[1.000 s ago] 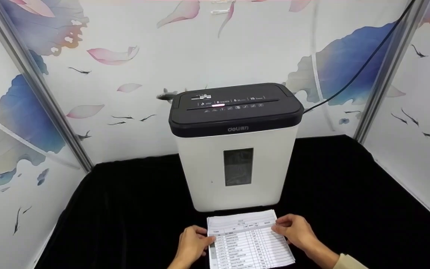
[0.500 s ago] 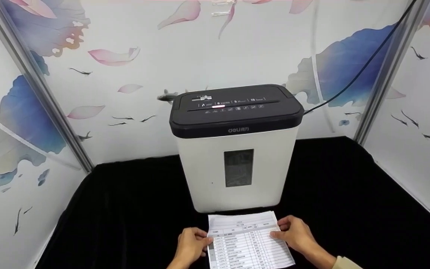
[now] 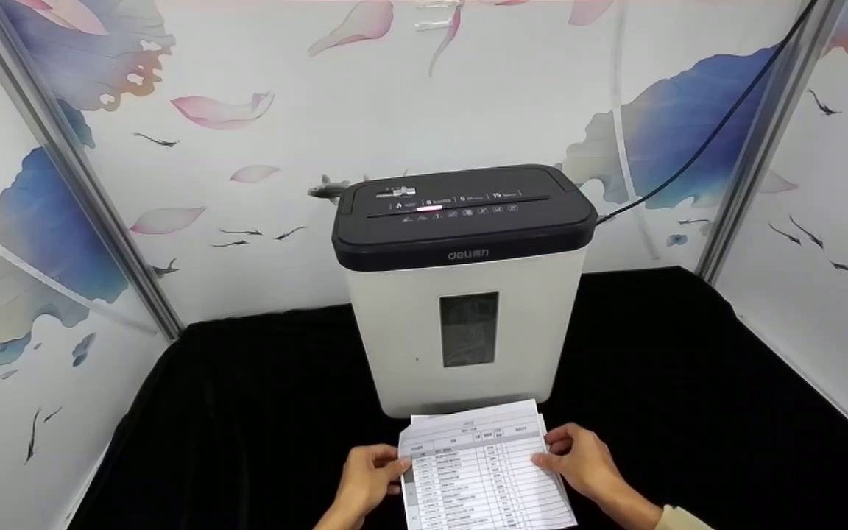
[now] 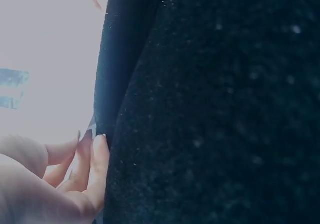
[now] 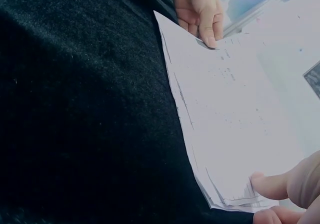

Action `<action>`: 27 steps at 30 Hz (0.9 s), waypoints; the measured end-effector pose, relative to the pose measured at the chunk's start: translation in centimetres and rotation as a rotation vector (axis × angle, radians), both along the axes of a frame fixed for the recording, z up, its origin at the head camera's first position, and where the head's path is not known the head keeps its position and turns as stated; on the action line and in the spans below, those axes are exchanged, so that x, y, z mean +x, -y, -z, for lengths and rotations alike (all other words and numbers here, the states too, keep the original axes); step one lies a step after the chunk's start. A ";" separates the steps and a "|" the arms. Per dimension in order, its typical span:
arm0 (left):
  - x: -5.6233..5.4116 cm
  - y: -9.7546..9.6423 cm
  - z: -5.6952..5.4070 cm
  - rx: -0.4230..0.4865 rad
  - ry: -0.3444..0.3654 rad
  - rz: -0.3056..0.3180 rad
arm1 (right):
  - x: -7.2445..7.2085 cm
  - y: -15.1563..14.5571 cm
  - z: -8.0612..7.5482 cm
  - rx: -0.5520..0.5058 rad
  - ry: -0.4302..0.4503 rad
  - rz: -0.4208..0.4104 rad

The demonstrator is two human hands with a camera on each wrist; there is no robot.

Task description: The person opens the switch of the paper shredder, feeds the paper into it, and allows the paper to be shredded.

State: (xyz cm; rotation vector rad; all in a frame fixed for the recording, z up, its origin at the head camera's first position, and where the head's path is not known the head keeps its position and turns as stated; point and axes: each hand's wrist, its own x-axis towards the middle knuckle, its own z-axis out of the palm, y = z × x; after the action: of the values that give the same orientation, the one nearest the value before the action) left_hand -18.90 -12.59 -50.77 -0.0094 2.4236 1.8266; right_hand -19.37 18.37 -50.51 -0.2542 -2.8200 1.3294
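Observation:
Several printed paper sheets (image 3: 483,478) with table grids lie in a loose stack in front of a white shredder with a black lid (image 3: 394,316). The top sheet sits askew, its upper edge past that of the paper below. My left hand (image 3: 365,478) pinches the left edge of the top sheet, thumb uppermost. On the opposite edge, my right hand (image 3: 589,467) pinches the paper between thumb and fingers. The right wrist view shows the sheets (image 5: 215,114) with uneven edges at the corner by my right thumb (image 5: 272,186). Glare washes out the left wrist view.
Black cloth (image 3: 277,412) covers the table. A black power cord (image 3: 704,147) runs from the shredder's right side up to the metal frame post (image 3: 755,140). Patterned panels (image 3: 505,96) enclose the back and both sides. A pink light glows on the shredder's lid.
The top sheet has slid up and left, uncovering edges of the paper beneath. My left hand has moved slightly left with it; my right hand has hardly moved.

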 end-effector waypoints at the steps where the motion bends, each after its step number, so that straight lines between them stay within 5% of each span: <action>1: 0.0 0.1 0.1 0.012 0.003 0.002 | 0.0 0.0 0.0 -0.005 -0.003 -0.001; 8: 0.2 0.2 0.0 0.007 0.013 -0.039 | -0.1 0.0 0.2 -0.056 -0.022 0.008; 21: 0.8 -0.2 -0.9 -0.179 -0.015 -0.157 | -0.1 -0.3 -0.2 -0.025 -0.049 0.010; 27: 0.8 -0.1 -1.5 -0.119 -0.009 -0.141 | -0.2 -0.5 -0.7 -0.009 -0.046 0.015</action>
State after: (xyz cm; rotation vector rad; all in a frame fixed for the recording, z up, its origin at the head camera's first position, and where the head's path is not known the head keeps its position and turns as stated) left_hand -18.08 -12.46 -49.27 -0.1865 2.5948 1.7351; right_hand -19.56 18.83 -49.84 -0.2414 -2.7699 1.3278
